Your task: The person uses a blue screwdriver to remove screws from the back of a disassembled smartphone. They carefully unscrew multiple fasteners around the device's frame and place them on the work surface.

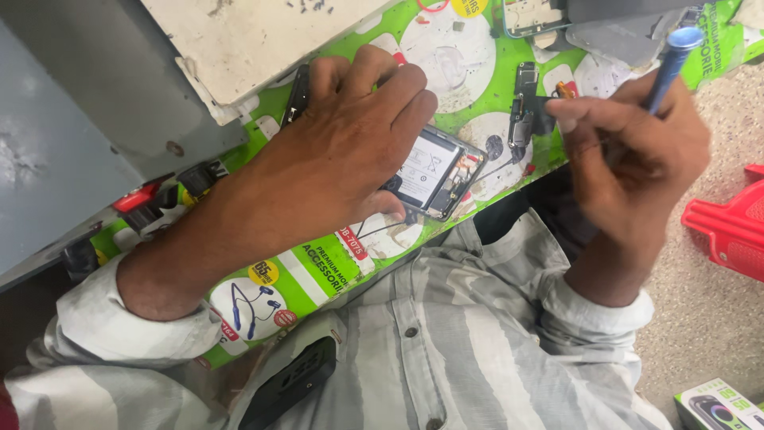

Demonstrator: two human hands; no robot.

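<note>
Left hand (pixel 350 135) lay flat on opened phone (pixel 434 171), fingers (pixel 398 91) spread, pressing it down on green desk (pixel 318 271). Phone sat near desk's front edge, battery showing. Right hand (pixel 637 151) held blue-handled tool (pixel 667 64), fingers (pixel 589 111) clamped on it and pinching small black part (pixel 545 111). Another small black part (pixel 524 103) lay just beside, on desk. Red stool (pixel 728 227) stood on floor, well apart.

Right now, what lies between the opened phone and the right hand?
In the head view, a small black phone part lies on the green mat between the opened phone and right hand.
</note>
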